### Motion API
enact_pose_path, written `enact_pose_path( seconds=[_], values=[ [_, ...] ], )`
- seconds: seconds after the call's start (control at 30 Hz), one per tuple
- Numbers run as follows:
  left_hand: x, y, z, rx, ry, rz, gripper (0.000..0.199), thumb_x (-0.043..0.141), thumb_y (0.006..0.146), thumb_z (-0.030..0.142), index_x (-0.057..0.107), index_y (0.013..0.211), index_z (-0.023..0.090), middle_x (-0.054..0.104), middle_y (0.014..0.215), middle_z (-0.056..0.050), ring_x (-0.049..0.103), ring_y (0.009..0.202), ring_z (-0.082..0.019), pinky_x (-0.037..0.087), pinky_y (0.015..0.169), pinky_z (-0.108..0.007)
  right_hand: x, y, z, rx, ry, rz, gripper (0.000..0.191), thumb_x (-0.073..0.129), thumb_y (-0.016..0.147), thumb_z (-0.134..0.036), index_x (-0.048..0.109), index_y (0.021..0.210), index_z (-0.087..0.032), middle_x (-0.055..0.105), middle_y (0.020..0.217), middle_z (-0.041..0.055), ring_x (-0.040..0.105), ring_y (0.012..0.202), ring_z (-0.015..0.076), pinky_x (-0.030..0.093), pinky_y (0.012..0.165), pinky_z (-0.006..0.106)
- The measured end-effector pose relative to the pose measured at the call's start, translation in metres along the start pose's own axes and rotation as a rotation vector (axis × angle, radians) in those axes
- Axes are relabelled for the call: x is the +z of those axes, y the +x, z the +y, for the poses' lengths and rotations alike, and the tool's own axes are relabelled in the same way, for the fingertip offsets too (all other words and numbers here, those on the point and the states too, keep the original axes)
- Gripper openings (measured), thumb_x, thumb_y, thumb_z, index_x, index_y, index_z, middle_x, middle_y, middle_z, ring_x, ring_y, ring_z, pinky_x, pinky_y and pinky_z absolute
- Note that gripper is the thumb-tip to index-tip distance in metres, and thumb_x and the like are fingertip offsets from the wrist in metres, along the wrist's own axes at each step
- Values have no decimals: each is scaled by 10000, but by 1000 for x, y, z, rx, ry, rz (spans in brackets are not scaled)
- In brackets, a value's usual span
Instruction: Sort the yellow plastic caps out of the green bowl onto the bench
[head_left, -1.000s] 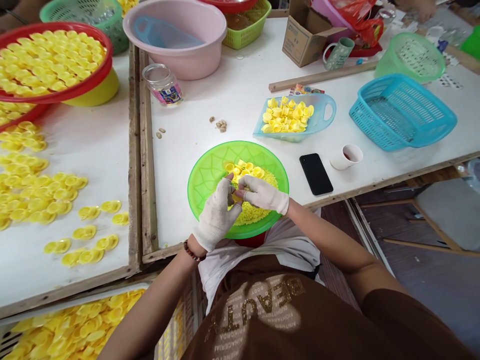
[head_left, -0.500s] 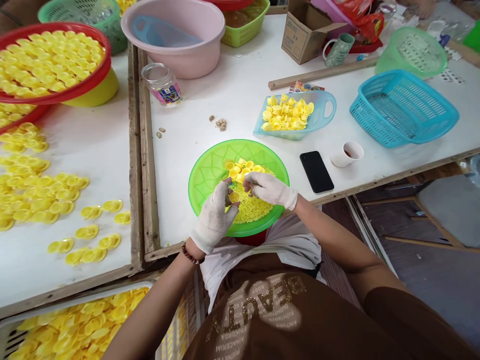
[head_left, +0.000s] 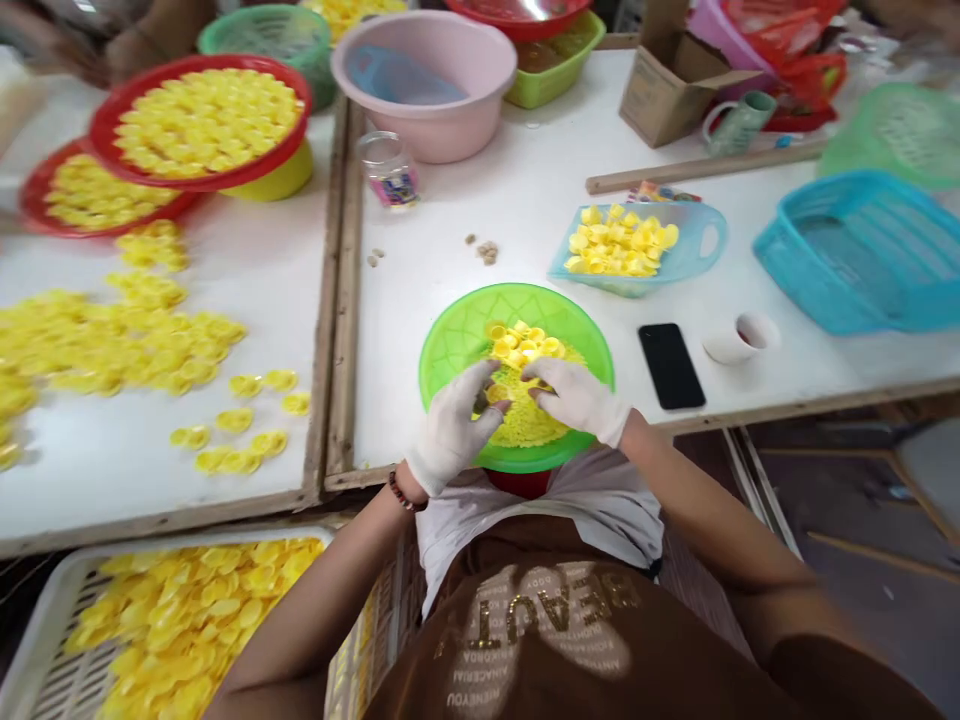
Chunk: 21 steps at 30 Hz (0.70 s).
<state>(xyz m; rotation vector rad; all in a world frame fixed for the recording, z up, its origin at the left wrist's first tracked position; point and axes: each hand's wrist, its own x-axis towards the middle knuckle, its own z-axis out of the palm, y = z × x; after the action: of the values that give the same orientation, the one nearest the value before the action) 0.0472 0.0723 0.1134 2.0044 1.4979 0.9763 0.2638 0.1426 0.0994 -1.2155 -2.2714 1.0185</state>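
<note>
In front of my body is a round green plastic tray [head_left: 450, 345], holding fine yellow-green granules [head_left: 532, 432] and a cluster of small yellow plastic cups [head_left: 521, 342] at its far side. My left hand [head_left: 454, 425], white-gloved with bare fingertips, is closed over the tray, a yellow cup [head_left: 497, 393] between thumb and fingers. Opposite it, my right hand [head_left: 577, 395], gloved alike, hovers above the granules; its thumb and forefinger look slightly apart, and nothing is visible between them. Farther off, a clear blue scoop [head_left: 701, 240] holds more yellow cups.
A black phone [head_left: 671, 366], a paper cup [head_left: 741, 338] and a blue basket [head_left: 847, 250] lie right. Behind stand a pink basin [head_left: 427, 130], clear jar [head_left: 388, 170] and carton [head_left: 667, 90]. Leftward are red trays [head_left: 202, 185], yellow pieces [head_left: 112, 340] and a crate [head_left: 56, 620].
The view has swung left, so everything sits farther right. My right hand's thumb and forefinger have parted a little; my left hand still holds the yellow cup.
</note>
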Motion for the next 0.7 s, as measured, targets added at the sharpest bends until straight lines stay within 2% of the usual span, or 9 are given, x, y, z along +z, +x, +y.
enact_pose_path(
  seconds=[0.1,0.17,0.27,0.37,0.43,0.5,0.6,0.7],
  values=[
    [-21,-10,-2,-8,54,71,323,635,963,288,636,1266,176,699,1051,-80,666,866,-169,563,845,-323,12,-4,2,-71,-157,-97,237,547,917,-208,692,1101,-176,722,1143,165,675,1077,333,508,994,512],
    [-45,-21,-13,-52,135,186,306,602,989,305,649,1259,170,694,1071,-89,666,906,-177,553,863,-323,19,-3,6,-115,-229,-112,262,510,943,-243,694,1112,-164,725,1125,175,682,1057,330,525,972,498],
    [-94,-46,-49,-188,361,401,260,557,999,311,675,1183,170,691,1098,-103,647,1018,-217,522,940,-359,25,-2,10,-166,-290,-105,286,484,953,-255,702,1104,-149,733,1105,175,690,1042,316,538,959,474],
    [-141,-73,-99,-429,569,498,284,539,977,354,689,1123,162,695,1114,-127,632,1040,-261,489,963,-403,27,-3,8,-173,-327,-103,297,477,953,-248,706,1108,-141,743,1104,169,699,1031,308,547,944,461],
    [-164,-85,-132,-594,654,470,335,548,952,384,692,1148,154,701,1140,-142,627,1040,-287,459,969,-426,27,-4,6,-167,-343,-100,301,476,952,-243,708,1114,-140,748,1115,168,700,1032,308,550,941,463],
    [-177,-89,-158,-702,720,408,376,556,930,401,697,1182,159,706,1175,-148,610,1082,-319,416,988,-452,28,-5,5,-166,-350,-95,304,478,949,-244,711,1116,-142,752,1115,166,702,1037,307,551,945,462],
    [-182,-88,-183,-759,779,299,384,546,913,388,712,1197,189,707,1222,-139,575,1146,-344,353,1013,-482,29,-6,6,-166,-351,-80,309,478,946,-255,714,1114,-145,756,1105,162,710,1030,303,559,937,457],
    [-180,-88,-195,-775,784,205,359,535,911,369,730,1175,223,710,1243,-117,554,1158,-339,329,1011,-483,30,-7,7,-167,-347,-68,313,472,947,-261,712,1117,-154,757,1107,158,715,1023,302,563,928,463]
  ],
)
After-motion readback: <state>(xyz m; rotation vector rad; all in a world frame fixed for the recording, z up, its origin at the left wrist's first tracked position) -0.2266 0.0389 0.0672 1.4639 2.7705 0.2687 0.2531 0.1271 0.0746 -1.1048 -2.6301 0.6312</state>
